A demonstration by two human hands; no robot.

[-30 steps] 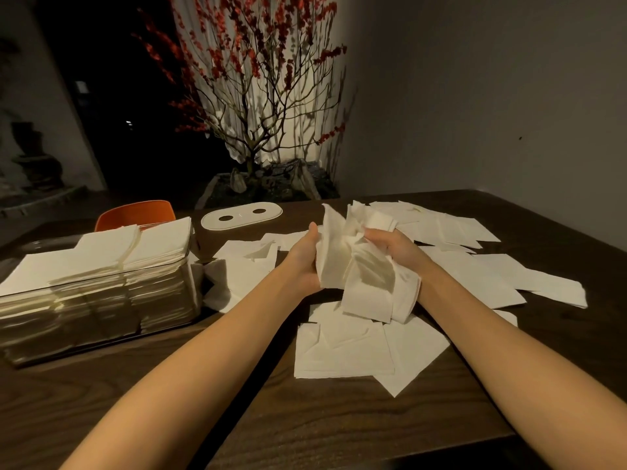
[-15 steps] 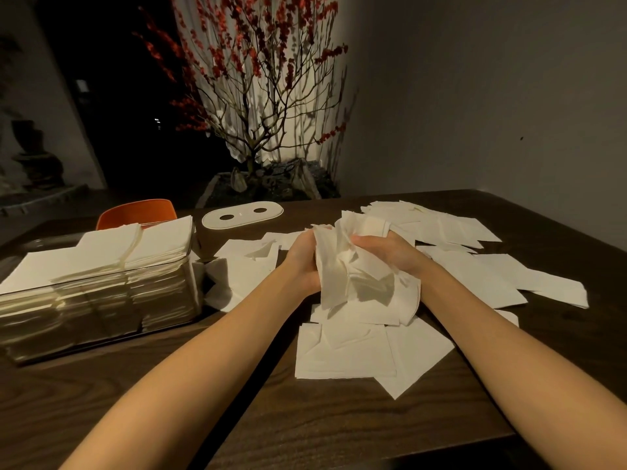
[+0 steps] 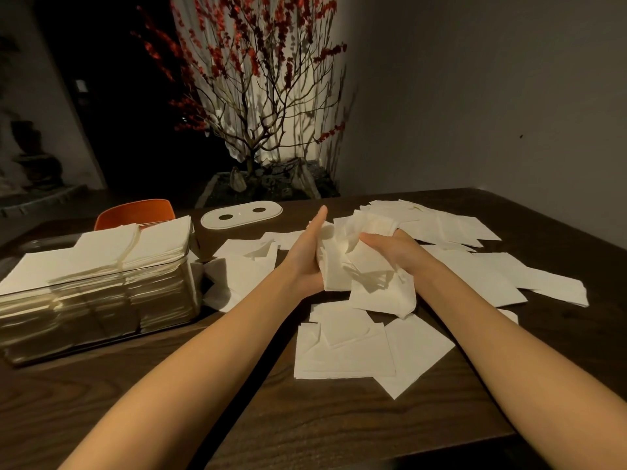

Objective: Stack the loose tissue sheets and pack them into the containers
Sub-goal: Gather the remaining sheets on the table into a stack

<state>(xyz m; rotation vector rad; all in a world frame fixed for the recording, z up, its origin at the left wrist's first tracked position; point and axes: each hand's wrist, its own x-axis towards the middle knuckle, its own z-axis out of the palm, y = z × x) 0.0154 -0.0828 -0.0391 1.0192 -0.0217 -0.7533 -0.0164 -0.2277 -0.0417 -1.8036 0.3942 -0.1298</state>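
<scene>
At table centre both hands hold a rumpled bundle of tissue sheets [image 3: 366, 266] between them, lifted off the wood. The left hand [image 3: 307, 252] presses flat against the bundle's left side, fingers straight and pointing toward 12 o'clock. The right hand [image 3: 390, 247] grips the bundle from the right, fingers curled into the paper. Loose tissue sheets [image 3: 346, 351] lie just below at 6 o'clock, with more spread from 1 to 3 o'clock and at 9 o'clock beside the clear container [image 3: 98, 300], which sits at 9 o'clock, packed with stacked tissues rising above its rim. Its white lid [image 3: 241, 214] with two holes lies at 11 o'clock on the dark wooden table [image 3: 203, 401]
</scene>
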